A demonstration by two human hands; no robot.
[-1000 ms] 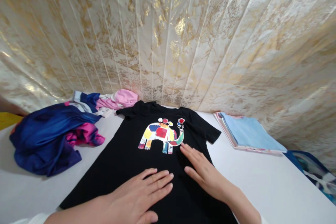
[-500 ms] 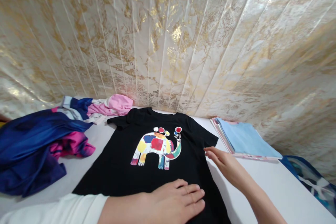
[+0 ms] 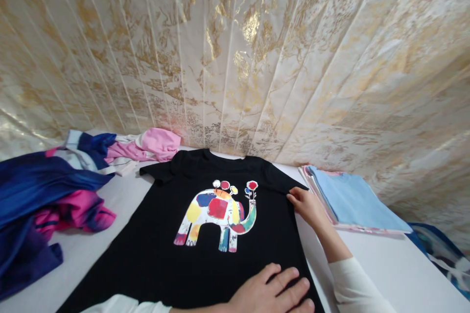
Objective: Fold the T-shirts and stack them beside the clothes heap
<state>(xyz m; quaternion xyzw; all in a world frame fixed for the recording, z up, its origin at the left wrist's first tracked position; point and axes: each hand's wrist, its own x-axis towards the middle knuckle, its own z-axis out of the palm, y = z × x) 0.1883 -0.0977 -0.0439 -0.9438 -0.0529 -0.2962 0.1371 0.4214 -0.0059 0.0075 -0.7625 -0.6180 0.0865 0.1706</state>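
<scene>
A black T-shirt (image 3: 154, 234) lies spread face up, its collar toward the back wall. A patchwork elephant print (image 3: 217, 210) in bright colours fills its chest. My left hand (image 3: 273, 291) rests on the lower right part of the shirt, fingers spread and palm down. At the right sleeve, my right hand (image 3: 306, 203) pinches the black fabric near the sleeve's hem between thumb and fingers. The shirt's bottom hem is outside the view.
Crumpled blue and pink clothes (image 3: 55, 190) are heaped at the left, with a pink garment (image 3: 159, 143) behind. A stack of folded clothes, light blue on top (image 3: 360, 200), sits at the right. Beyond it is a blue-edged bag (image 3: 436, 242). A gold-patterned covering (image 3: 235, 58) hangs behind the white table (image 3: 396, 269).
My right hand has moved up to the right sleeve and taken hold of it. My left hand has shifted right and nearer, its fingers more spread. The view has moved slightly.
</scene>
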